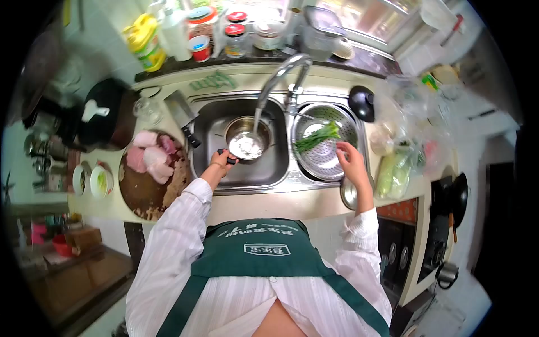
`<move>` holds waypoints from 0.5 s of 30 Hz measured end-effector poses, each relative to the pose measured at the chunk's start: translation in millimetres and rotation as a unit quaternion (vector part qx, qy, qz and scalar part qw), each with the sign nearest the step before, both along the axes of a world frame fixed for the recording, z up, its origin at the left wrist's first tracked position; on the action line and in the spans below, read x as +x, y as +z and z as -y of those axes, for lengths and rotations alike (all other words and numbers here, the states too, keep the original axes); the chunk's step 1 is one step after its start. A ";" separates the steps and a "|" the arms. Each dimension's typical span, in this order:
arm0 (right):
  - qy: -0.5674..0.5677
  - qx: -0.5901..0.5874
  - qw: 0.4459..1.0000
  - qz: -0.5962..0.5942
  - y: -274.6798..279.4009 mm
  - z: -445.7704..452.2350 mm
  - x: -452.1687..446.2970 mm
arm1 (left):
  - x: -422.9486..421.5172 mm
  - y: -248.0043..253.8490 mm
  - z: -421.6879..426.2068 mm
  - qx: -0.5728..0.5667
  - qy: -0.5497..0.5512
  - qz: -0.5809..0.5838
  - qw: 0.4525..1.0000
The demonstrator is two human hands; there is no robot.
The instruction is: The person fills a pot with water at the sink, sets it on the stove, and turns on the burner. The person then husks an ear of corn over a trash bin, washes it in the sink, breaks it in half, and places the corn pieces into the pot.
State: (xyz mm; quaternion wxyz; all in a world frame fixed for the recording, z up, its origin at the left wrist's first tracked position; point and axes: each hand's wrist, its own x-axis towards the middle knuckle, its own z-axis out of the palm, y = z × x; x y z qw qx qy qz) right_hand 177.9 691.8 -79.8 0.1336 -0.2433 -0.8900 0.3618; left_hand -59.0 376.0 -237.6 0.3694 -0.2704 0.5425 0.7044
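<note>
Colander point(321, 158) fills much of the sink's point(264, 174) right basin, while the smaller steel pot point(229, 135) is in the left one, under running water point(256, 121). Your left hand point(218, 163) is wrapped around the pot's black handle point(231, 161); your right hand point(352, 163) is at the colander's right side, fingers bent beside the green stalks point(318, 138) lying inside, and I cannot tell whether they grip any.
</note>
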 end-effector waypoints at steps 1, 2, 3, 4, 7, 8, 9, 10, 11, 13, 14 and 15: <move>-0.037 -0.061 0.997 0.016 11.5 -2.8 22.5 | -0.1 -6.9 -6.0 0.004 -0.002 0.002 1.000; -0.056 -0.076 0.995 0.015 8.7 -16.3 50.6 | 1.0 -13.3 -9.8 0.018 0.008 -0.001 1.000; -0.119 -0.098 0.988 0.017 18.9 -22.7 74.8 | 1.2 -23.7 -10.1 0.031 0.005 -0.008 0.999; -0.176 -0.030 0.984 -0.003 20.3 -35.9 101.6 | 1.4 -31.9 -9.3 0.061 0.000 -0.002 0.998; -0.395 0.122 0.910 0.017 19.3 -76.3 178.4 | -4.5 -76.1 -3.1 0.086 -0.044 -0.013 0.995; -0.444 0.124 0.887 0.017 7.9 -94.5 205.9 | -3.8 -82.0 -1.8 0.105 -0.040 -0.004 0.994; -0.457 0.128 0.880 0.019 -7.4 -111.3 229.0 | -4.0 -86.1 -0.5 0.113 -0.050 -0.002 0.992; -0.474 0.136 0.868 0.064 -24.4 -128.7 249.3 | -3.5 -91.7 -1.3 0.094 -0.037 0.004 0.995; -0.487 0.142 0.855 0.109 -41.8 -142.3 264.0 | 0.2 -88.1 -2.0 0.097 -0.021 0.005 0.995; -0.462 0.149 0.869 0.098 -67.8 -158.0 273.5 | 1.9 -96.8 3.3 0.090 -0.004 0.017 0.996; -0.456 0.158 0.871 0.092 -74.1 -161.6 272.2 | 1.5 -100.2 4.4 0.058 -0.015 0.020 0.998; -0.460 0.160 0.869 0.091 -74.1 -163.8 266.6 | 1.3 -100.6 4.7 0.025 -0.024 0.021 0.999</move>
